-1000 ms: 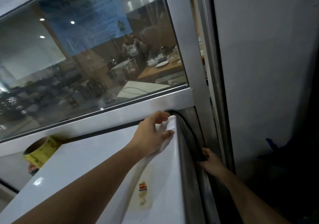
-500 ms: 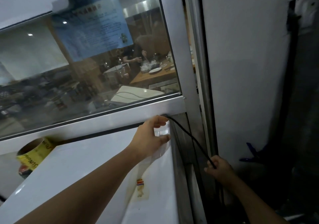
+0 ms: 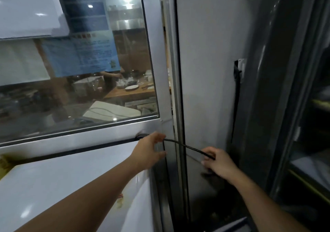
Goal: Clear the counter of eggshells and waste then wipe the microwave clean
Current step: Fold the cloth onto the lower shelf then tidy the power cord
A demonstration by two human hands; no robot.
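Black power cord [image 3: 185, 145] runs from behind the white microwave [image 3: 75, 192], left hand [image 3: 149, 152] curled loosely around it, right hand [image 3: 218, 163] pinching it (I'd feed slack gently, no yanking).

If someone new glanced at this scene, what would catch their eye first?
A black cable stretched between the two hands, right of centre: the left hand at the white microwave's back corner, the right hand pinching it by the grey wall. Above, a large window shows a kitchen.
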